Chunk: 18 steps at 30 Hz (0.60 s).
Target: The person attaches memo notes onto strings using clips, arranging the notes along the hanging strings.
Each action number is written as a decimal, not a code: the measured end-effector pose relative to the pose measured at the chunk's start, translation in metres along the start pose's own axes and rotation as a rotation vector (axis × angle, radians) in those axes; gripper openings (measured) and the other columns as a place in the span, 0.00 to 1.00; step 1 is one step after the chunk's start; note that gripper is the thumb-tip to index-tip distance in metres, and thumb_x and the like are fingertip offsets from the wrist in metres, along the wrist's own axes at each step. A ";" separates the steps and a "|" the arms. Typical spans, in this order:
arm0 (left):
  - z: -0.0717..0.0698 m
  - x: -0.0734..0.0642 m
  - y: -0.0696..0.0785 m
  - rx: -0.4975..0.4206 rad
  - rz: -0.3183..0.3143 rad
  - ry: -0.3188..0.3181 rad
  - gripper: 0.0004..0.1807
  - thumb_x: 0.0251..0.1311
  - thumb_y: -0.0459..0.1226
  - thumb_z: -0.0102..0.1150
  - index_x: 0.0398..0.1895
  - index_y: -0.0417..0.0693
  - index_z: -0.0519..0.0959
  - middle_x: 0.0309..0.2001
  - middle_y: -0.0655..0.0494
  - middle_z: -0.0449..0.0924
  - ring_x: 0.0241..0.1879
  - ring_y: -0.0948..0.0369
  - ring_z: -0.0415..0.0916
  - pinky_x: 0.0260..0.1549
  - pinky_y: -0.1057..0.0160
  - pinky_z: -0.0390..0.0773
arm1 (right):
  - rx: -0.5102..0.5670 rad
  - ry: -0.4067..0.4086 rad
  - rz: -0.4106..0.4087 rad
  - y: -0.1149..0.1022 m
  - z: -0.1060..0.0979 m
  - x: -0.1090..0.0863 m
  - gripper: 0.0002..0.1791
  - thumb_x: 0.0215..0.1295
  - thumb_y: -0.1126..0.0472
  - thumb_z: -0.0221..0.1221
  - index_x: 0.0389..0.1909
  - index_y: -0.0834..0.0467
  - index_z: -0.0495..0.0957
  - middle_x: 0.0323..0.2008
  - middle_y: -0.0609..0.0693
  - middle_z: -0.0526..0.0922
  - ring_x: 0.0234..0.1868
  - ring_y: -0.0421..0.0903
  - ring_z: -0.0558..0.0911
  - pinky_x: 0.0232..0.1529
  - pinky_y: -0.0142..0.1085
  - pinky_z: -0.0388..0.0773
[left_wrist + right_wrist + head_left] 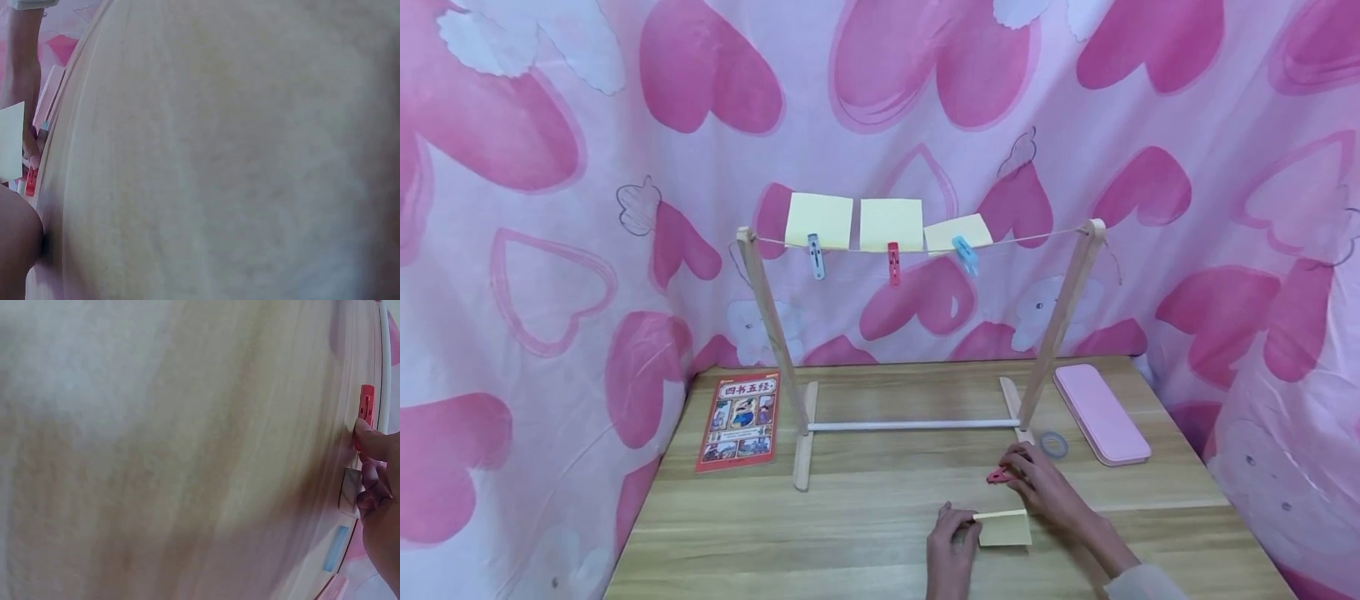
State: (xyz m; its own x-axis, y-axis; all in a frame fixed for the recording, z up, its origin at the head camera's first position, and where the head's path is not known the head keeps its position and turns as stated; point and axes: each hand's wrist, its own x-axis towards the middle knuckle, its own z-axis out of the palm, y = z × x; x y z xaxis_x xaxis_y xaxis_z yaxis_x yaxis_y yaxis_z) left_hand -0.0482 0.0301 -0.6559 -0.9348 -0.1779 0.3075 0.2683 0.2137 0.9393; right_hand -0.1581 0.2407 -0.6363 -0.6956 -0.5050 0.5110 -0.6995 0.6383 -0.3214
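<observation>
My left hand (951,550) pinches the left end of a pale yellow sticky note (1006,529) low over the table; the note also shows at the edge of the left wrist view. Between the thumb and fingers of my right hand (1047,487) is a red clothespin (1000,476), just beyond the note. In the right wrist view the clothespin (367,403) points away from the fingertips. Behind the hands, three yellow notes hang along a string (1037,238), fixed by a pale blue clothespin (817,257), a red one (893,263) and a light blue one (966,254).
Two wooden posts (1063,329) carry the string, joined below by a white rod (910,426). A red comic-style booklet (741,421) lies at the left. Right of the frame are a roll of tape (1054,445) and a pink case (1101,412). Heart-patterned curtain surrounds the table.
</observation>
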 end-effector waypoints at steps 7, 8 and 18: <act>-0.006 0.017 0.018 -0.173 -0.132 -0.018 0.06 0.68 0.35 0.73 0.46 0.46 0.91 0.43 0.60 0.90 0.46 0.69 0.82 0.51 0.68 0.84 | 0.305 -0.046 0.297 -0.008 -0.019 -0.004 0.16 0.74 0.67 0.68 0.60 0.61 0.85 0.49 0.47 0.87 0.46 0.38 0.82 0.46 0.35 0.84; -0.007 0.021 0.023 -0.194 -0.166 -0.021 0.07 0.68 0.34 0.73 0.47 0.46 0.91 0.43 0.61 0.90 0.46 0.70 0.82 0.51 0.69 0.84 | 0.334 -0.035 0.317 -0.010 -0.024 -0.002 0.16 0.75 0.67 0.67 0.61 0.61 0.84 0.48 0.48 0.87 0.46 0.37 0.81 0.45 0.32 0.83; -0.015 0.055 0.053 -0.306 -0.181 0.019 0.05 0.69 0.36 0.72 0.44 0.44 0.90 0.40 0.48 0.89 0.41 0.67 0.80 0.44 0.67 0.81 | 0.421 0.190 0.357 -0.031 -0.092 0.042 0.19 0.64 0.76 0.72 0.56 0.67 0.85 0.39 0.56 0.86 0.39 0.31 0.80 0.38 0.23 0.77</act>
State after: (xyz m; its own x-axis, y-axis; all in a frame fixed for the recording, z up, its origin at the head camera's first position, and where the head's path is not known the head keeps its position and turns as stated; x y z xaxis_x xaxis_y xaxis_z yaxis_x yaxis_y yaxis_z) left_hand -0.0823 0.0170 -0.5868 -0.9699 -0.2047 0.1321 0.1589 -0.1204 0.9799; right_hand -0.1506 0.2533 -0.5321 -0.8860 -0.1629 0.4342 -0.4588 0.4447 -0.7693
